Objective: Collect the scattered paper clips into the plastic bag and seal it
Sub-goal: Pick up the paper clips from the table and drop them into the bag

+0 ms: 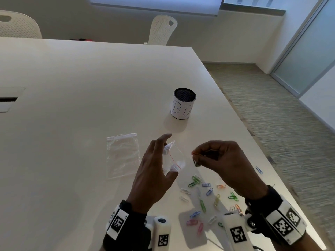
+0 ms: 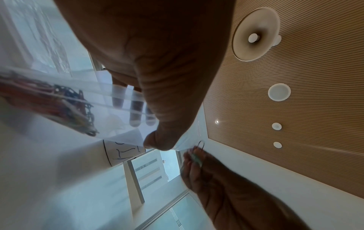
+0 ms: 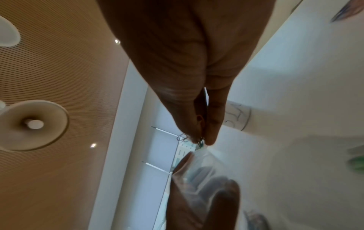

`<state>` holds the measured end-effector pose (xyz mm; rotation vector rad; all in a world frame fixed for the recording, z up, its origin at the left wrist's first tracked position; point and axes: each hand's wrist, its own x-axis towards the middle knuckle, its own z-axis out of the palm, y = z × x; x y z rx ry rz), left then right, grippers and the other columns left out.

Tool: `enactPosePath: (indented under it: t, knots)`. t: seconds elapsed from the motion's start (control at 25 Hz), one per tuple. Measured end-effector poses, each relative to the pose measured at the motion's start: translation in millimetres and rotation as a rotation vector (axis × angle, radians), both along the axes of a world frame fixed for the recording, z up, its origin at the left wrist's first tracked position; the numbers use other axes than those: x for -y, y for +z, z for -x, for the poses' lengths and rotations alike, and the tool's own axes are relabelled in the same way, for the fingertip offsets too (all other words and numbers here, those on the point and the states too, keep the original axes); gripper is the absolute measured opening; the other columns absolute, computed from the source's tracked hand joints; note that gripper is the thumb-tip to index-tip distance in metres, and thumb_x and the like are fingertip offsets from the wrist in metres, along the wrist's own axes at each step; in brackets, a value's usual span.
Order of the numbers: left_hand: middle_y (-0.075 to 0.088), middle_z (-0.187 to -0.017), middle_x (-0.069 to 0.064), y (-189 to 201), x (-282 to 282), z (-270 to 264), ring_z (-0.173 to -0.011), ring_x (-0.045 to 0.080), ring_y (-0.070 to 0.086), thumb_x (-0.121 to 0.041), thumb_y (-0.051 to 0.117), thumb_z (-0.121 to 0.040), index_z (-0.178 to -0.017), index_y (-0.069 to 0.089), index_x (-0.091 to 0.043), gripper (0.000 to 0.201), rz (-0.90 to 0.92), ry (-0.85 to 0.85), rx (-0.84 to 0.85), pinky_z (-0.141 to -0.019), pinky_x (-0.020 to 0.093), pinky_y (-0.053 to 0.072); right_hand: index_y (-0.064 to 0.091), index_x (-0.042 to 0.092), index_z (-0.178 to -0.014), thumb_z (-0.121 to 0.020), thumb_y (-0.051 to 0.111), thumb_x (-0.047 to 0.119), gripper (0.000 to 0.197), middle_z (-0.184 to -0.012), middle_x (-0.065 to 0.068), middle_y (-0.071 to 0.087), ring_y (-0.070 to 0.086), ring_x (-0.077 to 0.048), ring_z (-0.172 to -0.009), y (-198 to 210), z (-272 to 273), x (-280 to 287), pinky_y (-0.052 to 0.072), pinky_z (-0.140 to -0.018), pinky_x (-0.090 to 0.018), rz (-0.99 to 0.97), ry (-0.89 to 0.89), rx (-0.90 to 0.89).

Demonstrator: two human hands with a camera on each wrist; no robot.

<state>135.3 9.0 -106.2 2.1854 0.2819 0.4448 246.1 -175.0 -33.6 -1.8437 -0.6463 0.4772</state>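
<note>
My left hand (image 1: 154, 171) holds the zip-lock plastic bag (image 1: 173, 158) up off the bench (image 1: 72, 105), fingers curled round it; my right hand (image 1: 223, 160) pinches a few paper clips (image 1: 196, 160) just beside its mouth. More coloured clips (image 1: 208, 198) lie scattered below; a second bag (image 1: 123, 154) lies flat to the left.

cup (image 1: 183, 104) behind bags (image 1: 123, 154), clips (image 1: 208, 200) nearest

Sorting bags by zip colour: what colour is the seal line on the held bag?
Red, a thin line along the plastic bag's mouth; the head view shows it best.
</note>
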Motion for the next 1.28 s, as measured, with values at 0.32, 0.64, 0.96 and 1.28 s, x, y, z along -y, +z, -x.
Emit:
enactPosePath:
  t: [0.32, 0.64, 0.96, 1.28]
  knots:
    - [0.044, -0.142, -0.006, -1, 0, -1, -0.124, 0.011, 0.048, -0.022, 0.083, -0.081, -0.152, 0.024, -0.036, 0.093, -0.012, 0.000, -0.006, -0.100, 0.032, 0.054, 0.082, 0.021, -0.099, -0.086, 0.081, 0.015, 0.014, -0.086, 0.015, 0.080, 0.076, 0.001, -0.082, 12, 12, -35, 0.056, -0.077, -0.007, 0.046, 0.011, 0.297]
    - [0.044, -0.139, -0.009, -9, -3, -4, -0.123, 0.011, 0.050, -0.020, 0.083, -0.080, -0.151, 0.023, -0.040, 0.096, -0.010, 0.001, -0.005, -0.087, 0.011, 0.047, 0.082, 0.021, -0.102, -0.087, 0.080, 0.016, 0.016, -0.088, 0.020, 0.076, 0.074, 0.008, -0.084, 14, 8, -32, 0.055, -0.080, -0.005, 0.085, -0.003, 0.379]
    - [0.045, -0.141, -0.006, -7, -3, -2, -0.121, 0.010, 0.050, -0.021, 0.084, -0.080, -0.152, 0.025, -0.037, 0.095, -0.016, -0.008, 0.020, -0.092, 0.022, 0.049, 0.079, 0.020, -0.097, -0.090, 0.077, 0.014, 0.010, -0.087, 0.012, 0.077, 0.073, -0.003, -0.082, 0, -2, -15, 0.058, -0.078, -0.014, 0.190, 0.066, 0.467]
    - [0.048, -0.139, -0.005, -5, -2, 0, -0.122, 0.011, 0.054, -0.019, 0.083, -0.081, -0.152, 0.026, -0.036, 0.092, 0.003, 0.000, 0.029, -0.089, 0.021, 0.052, 0.070, 0.022, -0.124, -0.103, 0.058, 0.023, 0.025, -0.126, 0.006, 0.063, 0.064, -0.006, -0.104, -48, 9, 15, 0.058, -0.092, -0.026, 0.640, 0.283, 0.431]
